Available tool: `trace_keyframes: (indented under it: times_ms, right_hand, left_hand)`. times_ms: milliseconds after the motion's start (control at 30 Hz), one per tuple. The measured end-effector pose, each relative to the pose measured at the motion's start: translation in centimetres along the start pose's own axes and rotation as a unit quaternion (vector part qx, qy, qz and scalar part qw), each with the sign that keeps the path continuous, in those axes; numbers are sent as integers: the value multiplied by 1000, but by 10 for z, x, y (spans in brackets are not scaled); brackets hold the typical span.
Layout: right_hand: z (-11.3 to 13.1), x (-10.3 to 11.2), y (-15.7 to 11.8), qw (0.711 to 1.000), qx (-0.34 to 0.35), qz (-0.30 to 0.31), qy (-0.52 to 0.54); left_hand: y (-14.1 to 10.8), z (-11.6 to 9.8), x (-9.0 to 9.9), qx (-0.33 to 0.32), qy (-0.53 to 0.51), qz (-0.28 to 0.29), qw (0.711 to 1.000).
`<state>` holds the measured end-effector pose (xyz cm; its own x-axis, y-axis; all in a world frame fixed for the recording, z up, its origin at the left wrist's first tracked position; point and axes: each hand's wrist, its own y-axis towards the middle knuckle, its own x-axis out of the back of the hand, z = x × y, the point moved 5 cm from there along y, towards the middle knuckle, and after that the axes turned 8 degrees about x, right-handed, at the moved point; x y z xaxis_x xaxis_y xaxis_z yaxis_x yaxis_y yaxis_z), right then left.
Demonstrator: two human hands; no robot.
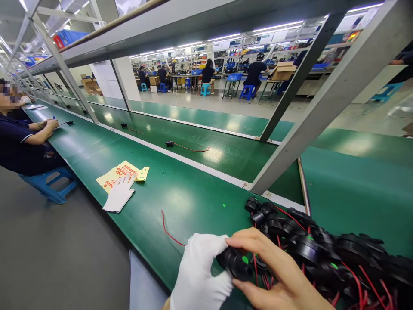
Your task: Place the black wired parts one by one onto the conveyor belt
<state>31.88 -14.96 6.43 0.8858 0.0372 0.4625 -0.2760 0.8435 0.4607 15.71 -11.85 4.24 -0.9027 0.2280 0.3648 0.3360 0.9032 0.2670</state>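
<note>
Black part (pixel 237 263) is sitting just above the green bench (pixel 180 185), pinched by both hands so neither's really nearer: gloved left hand (pixel 201 271) around one end, bare right hand (pixel 280 271) with finger and thumb narrowed on opposite sides. Its long axis looks slanted toward the right palm, green dot (pixel 245 259) showing. Glove hides the left end, so can't tell if that red wire (pixel 166 226) joins it.

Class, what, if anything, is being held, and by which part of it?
A black device: the left hand grips its left end, the right hand its far and near sides.
</note>
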Motion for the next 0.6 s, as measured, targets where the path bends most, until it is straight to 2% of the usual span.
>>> trace_keyframes:
  times_ms: [100,200,267,333,367,400,467,533,600]
  right_hand:
    - [-25,-3,-5,976,-162,-45,136]
    - [-39,-12,-7,932,-234,-67,270]
    - [-43,-20,-6,909,-249,-58,329]
    - [-43,-26,-5,897,-255,-45,357]
    - [-41,-28,-4,898,-252,-43,358]
    - [-40,-29,-2,903,-246,-45,351]
    - [-35,-30,3,914,-238,-38,326]
    - [-30,-32,9,920,-244,-18,307]
    - [-25,-33,17,920,-252,8,300]
  left_hand:
    - [-3,-2,1,0,64,-21,998]
    - [-3,-2,-1,63,64,-4,996]
    - [-2,2,-3,156,0,0,988]
    - [-1,10,-10,261,-154,34,952]
    - [-2,13,-17,302,-257,72,915]
    - [-3,15,-25,329,-363,115,864]
    - [-5,18,-38,360,-533,187,743]
    - [-8,23,-46,392,-625,220,638]
    - [-11,26,-48,415,-674,236,564]
